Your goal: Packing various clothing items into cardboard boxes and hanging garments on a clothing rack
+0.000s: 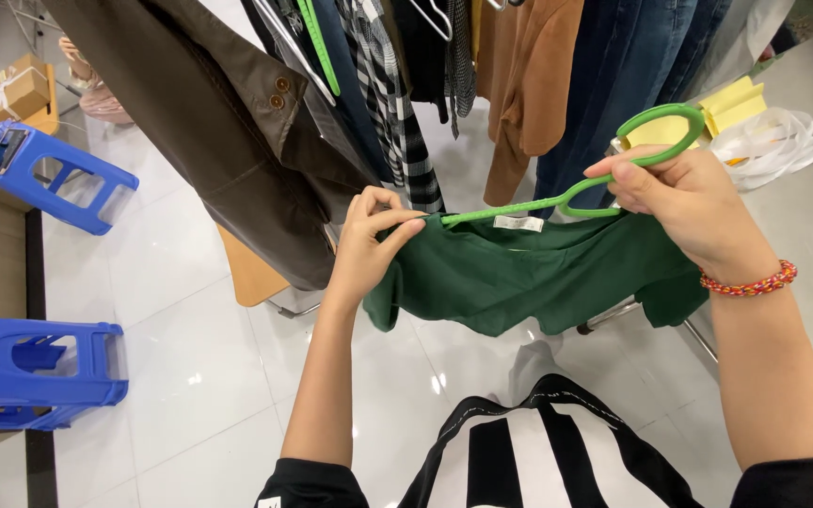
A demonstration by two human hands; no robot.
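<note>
Garment: green shirt (529,277), centre of the frame, hanging from a green hanger (613,155).
Long axis: the hanger runs from centre up to the upper right.
Left hand (369,240): grip pinched shut on the shirt's shoulder, at the hanger's low tip.
Right hand (684,193): grip closed on the hanger below its loop, upper right.
Nearer the fabric: the left hand.

Matt green cloth shirt (538,273), glossy plastic hanger (613,155); shiny white floor tiles (181,310)

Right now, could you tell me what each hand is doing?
Left hand: pinching the green shirt collar.
Right hand: closed on the green hanger.
</note>
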